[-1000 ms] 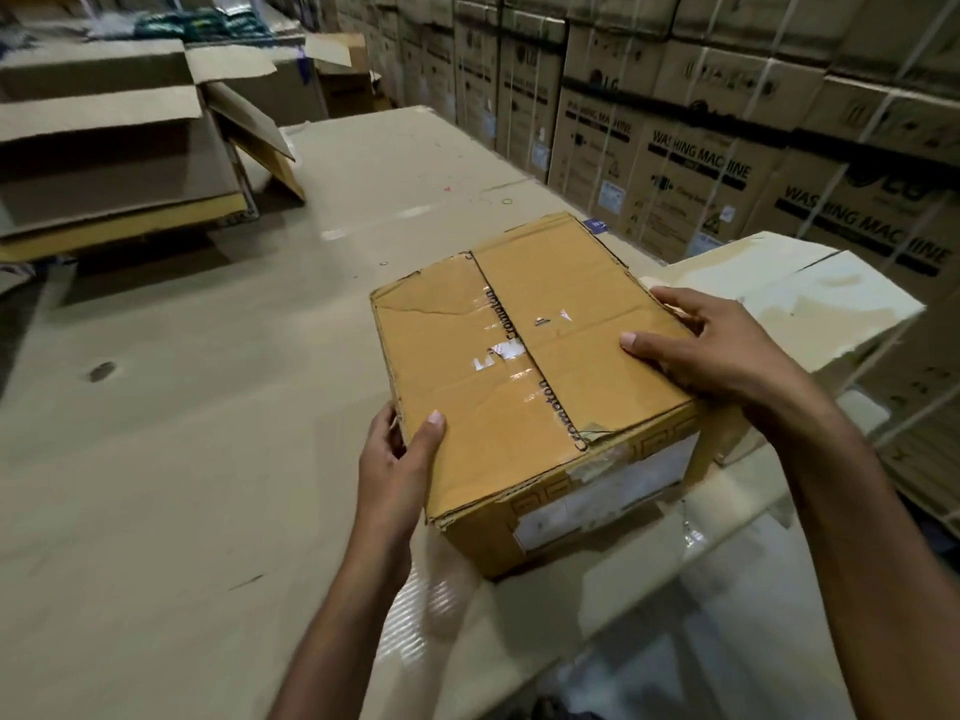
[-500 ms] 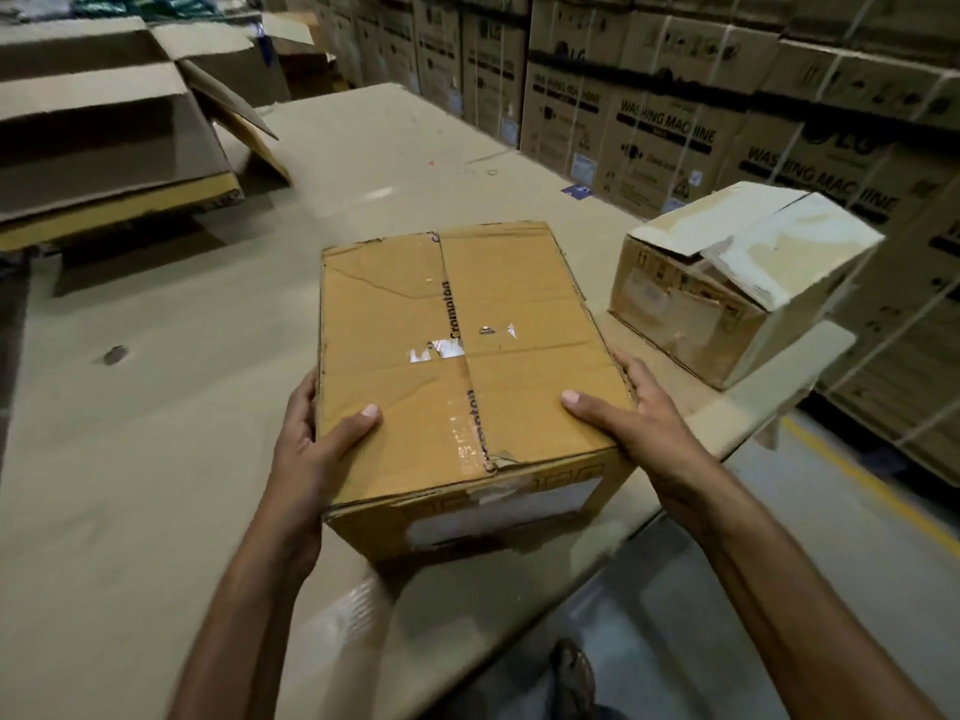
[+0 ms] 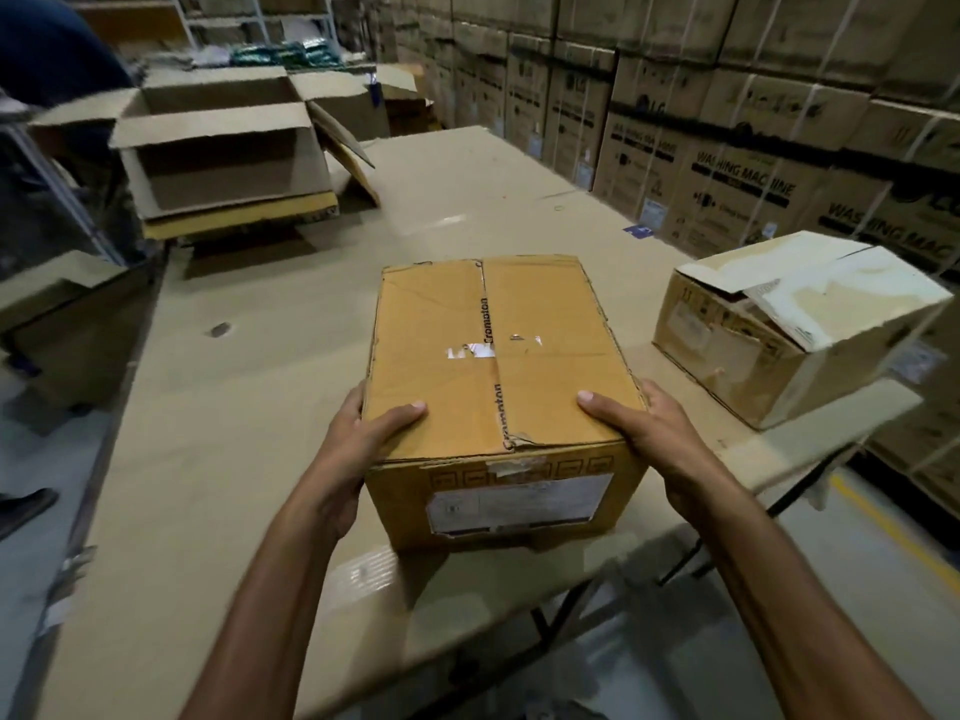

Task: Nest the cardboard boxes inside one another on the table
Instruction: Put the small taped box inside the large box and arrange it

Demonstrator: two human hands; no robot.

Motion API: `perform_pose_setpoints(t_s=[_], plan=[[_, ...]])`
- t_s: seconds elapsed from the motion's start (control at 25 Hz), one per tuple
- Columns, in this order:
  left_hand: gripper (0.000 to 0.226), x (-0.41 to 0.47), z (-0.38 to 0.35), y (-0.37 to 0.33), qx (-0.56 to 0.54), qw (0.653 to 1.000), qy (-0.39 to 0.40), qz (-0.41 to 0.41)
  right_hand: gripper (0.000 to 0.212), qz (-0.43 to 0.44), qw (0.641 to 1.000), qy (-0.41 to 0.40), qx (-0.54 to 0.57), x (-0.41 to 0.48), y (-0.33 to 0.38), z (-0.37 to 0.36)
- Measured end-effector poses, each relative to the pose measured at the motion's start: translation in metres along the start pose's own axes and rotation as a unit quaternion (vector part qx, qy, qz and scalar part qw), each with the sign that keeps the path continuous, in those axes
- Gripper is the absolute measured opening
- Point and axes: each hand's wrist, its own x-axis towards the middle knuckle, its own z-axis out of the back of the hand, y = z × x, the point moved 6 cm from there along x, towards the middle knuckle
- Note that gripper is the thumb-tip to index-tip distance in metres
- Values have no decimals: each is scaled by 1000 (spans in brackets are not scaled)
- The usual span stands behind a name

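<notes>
A closed yellow-brown cardboard box (image 3: 498,356) with a taped seam and a white label on its near face is at the near edge of the cardboard-covered table (image 3: 260,459). My left hand (image 3: 358,449) grips its near left corner, thumb on top. My right hand (image 3: 654,439) grips its near right corner the same way. A smaller box (image 3: 769,356) with loosely folded white-topped flaps stands at the table's right edge. A large open box (image 3: 223,158) with flaps spread sits at the far left end.
Stacked washing-machine cartons (image 3: 753,163) wall the right side and back. A person in a dark blue sleeve (image 3: 47,44) stands at the far left. Another carton (image 3: 67,324) sits beside the table on the left. The floor with a yellow line (image 3: 893,537) lies at the near right.
The box has turned so its seam runs straight away from me and has shifted towards the table's middle. Both hands have slid to its near corners. The view has swung to show the large open box.
</notes>
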Motion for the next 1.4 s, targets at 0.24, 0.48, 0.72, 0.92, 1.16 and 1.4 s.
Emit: perform_pose_setpoints(t_s=[0.24, 0.48, 0.72, 0.92, 1.16, 1.4], plan=[[97, -74, 14, -14, 27, 990, -69, -120, 99, 103, 993, 53, 3, -36, -9, 9], [106, -144, 41, -3, 46, 974, -144, -167, 98, 163, 976, 137, 50, -65, -17, -27], [112, -199, 97, 16, 83, 951, -257, -154, 93, 174, 960, 212, 51, -98, -15, -98], [114, -243, 170, 38, 69, 942, -287, -160, 90, 188, 953, 232, 47, -143, 1, -169], [94, -303, 307, 57, 4, 949, -266, -169, 74, 215, 955, 196, 53, -230, 28, -283], [90, -357, 455, 52, -11, 952, -274, -134, 65, 194, 954, 219, 66, -301, 40, -414]])
